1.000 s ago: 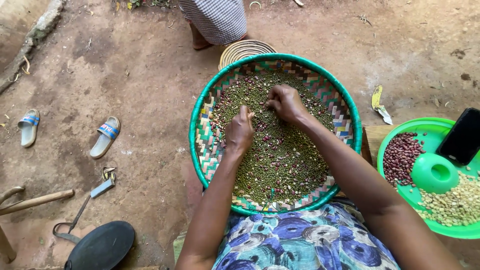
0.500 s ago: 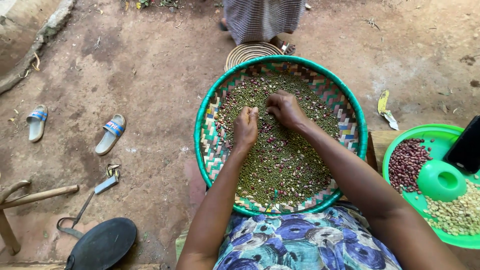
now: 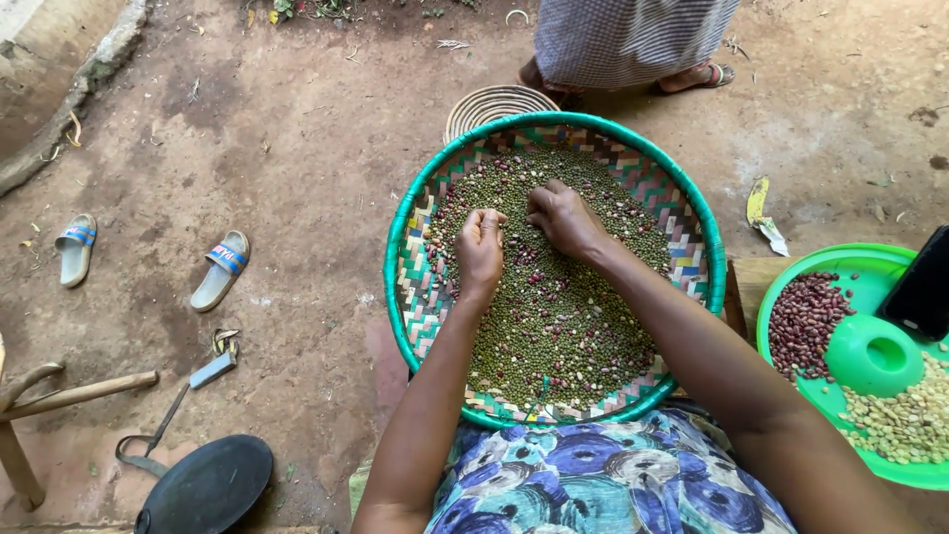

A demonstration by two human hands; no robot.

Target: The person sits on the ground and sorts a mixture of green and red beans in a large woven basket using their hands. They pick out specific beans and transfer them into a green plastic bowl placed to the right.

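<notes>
Resting on mixed beans point(image 3: 554, 326) in round woven tray point(image 3: 410, 237), no long axis: left hand point(image 3: 480, 249) loosely curled, right hand point(image 3: 563, 218) pinching beans, fingers narrow.

Bare ground point(image 3: 297, 178) left open; green tray point(image 3: 870, 267) right, standing person point(image 3: 633, 40) ahead, perhaps close.

Soft, even daylight over my work.
Shadows are faint, nothing glares, focus is sharp, and the edges bend slightly outward.

screen: dark phone point(image 3: 921, 287) | far right (on green tray point(image 3: 791, 272))
</notes>
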